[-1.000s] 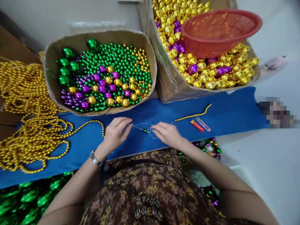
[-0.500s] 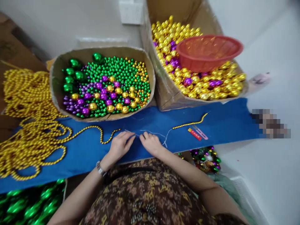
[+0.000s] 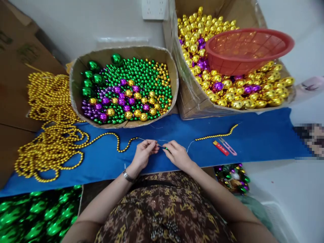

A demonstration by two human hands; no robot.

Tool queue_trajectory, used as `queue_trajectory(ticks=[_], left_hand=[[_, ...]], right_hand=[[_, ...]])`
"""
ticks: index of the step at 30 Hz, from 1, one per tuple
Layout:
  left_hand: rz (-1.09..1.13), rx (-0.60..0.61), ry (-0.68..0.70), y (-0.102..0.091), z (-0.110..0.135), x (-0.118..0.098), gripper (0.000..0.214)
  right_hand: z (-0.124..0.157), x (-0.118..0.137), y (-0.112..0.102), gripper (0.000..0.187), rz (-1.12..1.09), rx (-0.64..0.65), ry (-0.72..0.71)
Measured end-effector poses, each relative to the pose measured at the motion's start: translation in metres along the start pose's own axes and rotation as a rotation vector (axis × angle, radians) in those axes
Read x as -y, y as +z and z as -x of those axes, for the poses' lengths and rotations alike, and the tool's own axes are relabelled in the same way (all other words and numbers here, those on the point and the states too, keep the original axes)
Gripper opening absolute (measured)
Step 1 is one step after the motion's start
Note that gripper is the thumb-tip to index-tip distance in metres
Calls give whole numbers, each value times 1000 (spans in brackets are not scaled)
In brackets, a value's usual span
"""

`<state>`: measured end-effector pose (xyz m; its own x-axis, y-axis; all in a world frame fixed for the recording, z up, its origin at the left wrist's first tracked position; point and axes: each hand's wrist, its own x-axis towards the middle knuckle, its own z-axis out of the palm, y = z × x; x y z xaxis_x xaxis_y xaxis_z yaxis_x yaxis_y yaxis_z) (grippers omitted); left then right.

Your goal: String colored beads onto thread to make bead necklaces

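My left hand (image 3: 143, 154) and my right hand (image 3: 176, 154) meet over a blue cloth (image 3: 258, 135), each with fingers pinched. Between them runs a thin white thread (image 3: 162, 142) with a small green bead (image 3: 166, 148) at my right fingertips. My left hand pinches the thread where a gold bead strand (image 3: 111, 136) ends; that strand leads left to a large heap of gold strands (image 3: 48, 125). A short gold strand (image 3: 217, 135) lies to the right.
Behind the cloth stand a cardboard box of green, purple and gold beads (image 3: 126, 89) and a second box of larger gold balls (image 3: 227, 84) holding a red basket (image 3: 248, 47). A red lighter (image 3: 220, 147) and pink snips (image 3: 229, 146) lie right. Green ornaments (image 3: 37, 216) sit low left.
My hands have come closer together and both now pinch the thread. The gold strand's end has been drawn right toward my left hand. The camera view has shifted.
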<state>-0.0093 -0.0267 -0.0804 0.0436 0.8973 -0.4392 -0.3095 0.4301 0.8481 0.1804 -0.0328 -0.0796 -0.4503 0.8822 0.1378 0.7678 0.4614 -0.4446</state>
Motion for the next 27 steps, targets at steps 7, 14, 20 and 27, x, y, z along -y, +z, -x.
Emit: queue_trajectory(ticks=[7,14,20,27], left_hand=[[-116,-41,214,1,4,-14,33],[-745,92,666,0,8,-74,28],[-1545,96,945,-20,-50,-142,39],[-1533,219,851,-21,-71,-144,30]], right_hand=[[-6,-5,-22,31,152,-66,-26],[-11,5,-18,27,-138,-218,-126],[-7,0,-30,24,-275,-297,-35],[-7,1,-36,22,-237,-372,-6]])
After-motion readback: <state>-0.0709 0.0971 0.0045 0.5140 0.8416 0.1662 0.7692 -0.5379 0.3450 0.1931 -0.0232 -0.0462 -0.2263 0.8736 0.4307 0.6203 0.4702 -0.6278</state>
